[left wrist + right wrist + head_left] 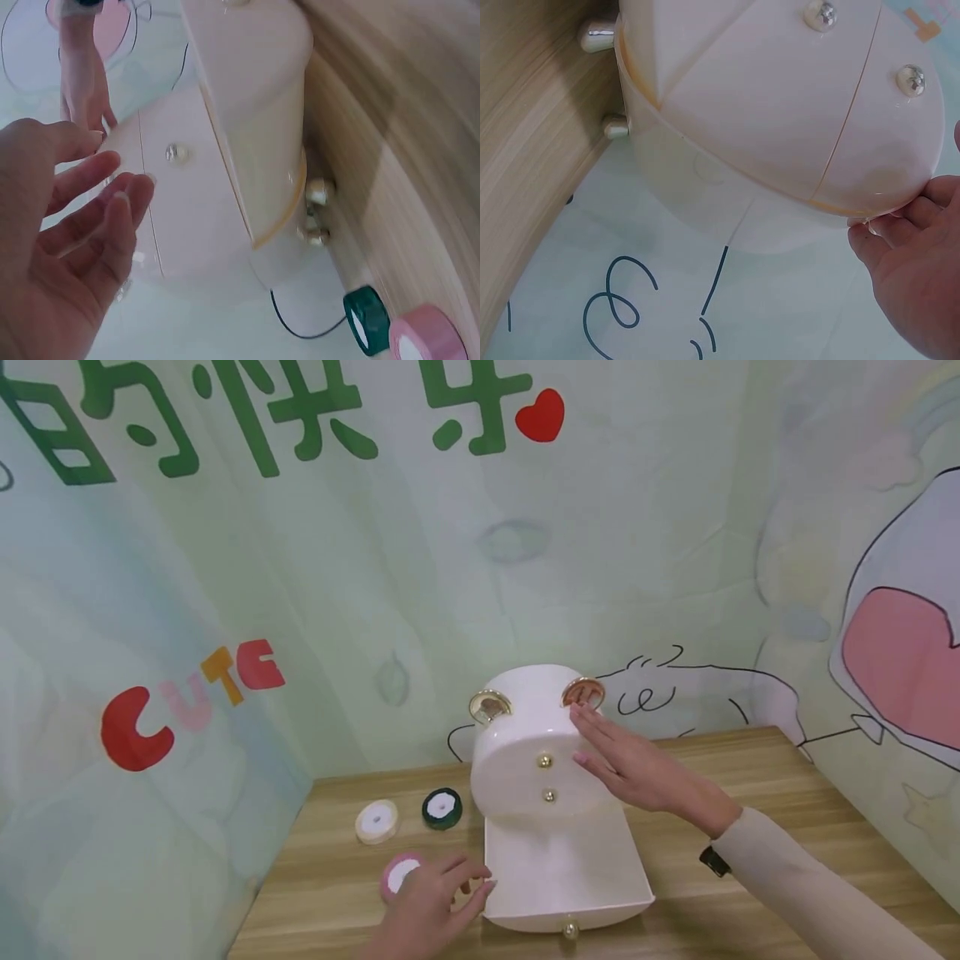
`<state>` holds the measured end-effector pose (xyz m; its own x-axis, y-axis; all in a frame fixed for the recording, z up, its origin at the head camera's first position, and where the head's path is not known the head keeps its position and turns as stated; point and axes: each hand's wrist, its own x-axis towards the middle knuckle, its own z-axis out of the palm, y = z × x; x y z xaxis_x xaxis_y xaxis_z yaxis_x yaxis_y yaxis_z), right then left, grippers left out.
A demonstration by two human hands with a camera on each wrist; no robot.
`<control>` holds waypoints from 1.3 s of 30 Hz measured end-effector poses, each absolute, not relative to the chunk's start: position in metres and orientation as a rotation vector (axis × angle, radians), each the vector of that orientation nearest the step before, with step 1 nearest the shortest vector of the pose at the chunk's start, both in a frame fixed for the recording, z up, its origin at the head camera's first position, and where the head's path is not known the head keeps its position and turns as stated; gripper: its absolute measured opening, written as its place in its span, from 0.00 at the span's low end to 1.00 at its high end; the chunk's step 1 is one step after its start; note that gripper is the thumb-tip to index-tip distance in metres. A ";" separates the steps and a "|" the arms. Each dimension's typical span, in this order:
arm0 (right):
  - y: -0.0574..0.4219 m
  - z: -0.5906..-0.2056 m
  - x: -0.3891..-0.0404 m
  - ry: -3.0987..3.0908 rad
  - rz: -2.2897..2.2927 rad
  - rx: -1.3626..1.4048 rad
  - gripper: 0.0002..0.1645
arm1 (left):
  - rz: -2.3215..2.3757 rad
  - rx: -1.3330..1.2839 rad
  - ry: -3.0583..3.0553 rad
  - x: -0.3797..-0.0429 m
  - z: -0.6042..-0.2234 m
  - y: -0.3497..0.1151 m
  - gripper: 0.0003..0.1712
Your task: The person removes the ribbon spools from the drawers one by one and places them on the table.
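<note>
A glossy white storage box (517, 777) with round gold ears (491, 706) and gold knobs (545, 761) stands on the table. Its bottom drawer (562, 860) is pulled out toward me and shows a bare white inside. My right hand (637, 768) rests on the box's upper right edge, just below the right ear, fingers stretched out. In the right wrist view its fingertips (866, 229) lie along the curved rim. My left hand (431, 906) hovers beside the drawer's left wall, fingers loosely bent, with nothing in it. Partly behind it lies a pink ribbon roll (393, 872).
Left of the box, a cream ribbon roll (377, 822) and a dark green ribbon roll (442, 809) lie on the wooden table (330, 877). A printed cloth backdrop (375, 593) rises right behind the table and along both sides.
</note>
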<state>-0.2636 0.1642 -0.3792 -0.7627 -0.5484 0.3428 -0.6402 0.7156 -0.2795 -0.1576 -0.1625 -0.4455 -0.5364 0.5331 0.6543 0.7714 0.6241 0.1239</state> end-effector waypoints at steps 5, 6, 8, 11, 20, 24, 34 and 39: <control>0.165 -0.379 -0.263 -2.667 0.558 0.932 0.40 | -0.412 -1.226 -2.201 -0.148 -0.451 -0.146 0.09; 0.164 -0.379 -0.263 -2.668 0.555 0.932 0.40 | -0.370 -1.259 -2.208 -0.146 -0.453 -0.143 0.09; 0.164 -0.380 -0.263 -2.672 0.559 0.936 0.40 | -0.302 -1.328 -2.237 -0.141 -0.458 -0.138 0.09; 0.163 -0.380 -0.262 -2.681 0.560 0.934 0.41 | -0.203 -1.463 -2.332 -0.137 -0.464 -0.132 0.07; 0.161 -0.382 -0.264 -2.667 0.562 0.929 0.40 | 0.089 -1.565 -2.517 -0.133 -0.475 -0.115 0.12; 0.161 -0.381 -0.263 -2.678 0.558 0.918 0.40 | 0.114 -1.661 -2.562 -0.135 -0.477 -0.108 0.12; 0.162 -0.381 -0.262 -2.667 0.561 0.922 0.40 | 0.107 -1.735 -2.615 -0.139 -0.479 -0.089 0.14; 0.162 -0.381 -0.263 -2.653 0.559 0.935 0.40 | 0.436 -1.695 -2.224 -0.141 -0.484 -0.083 0.13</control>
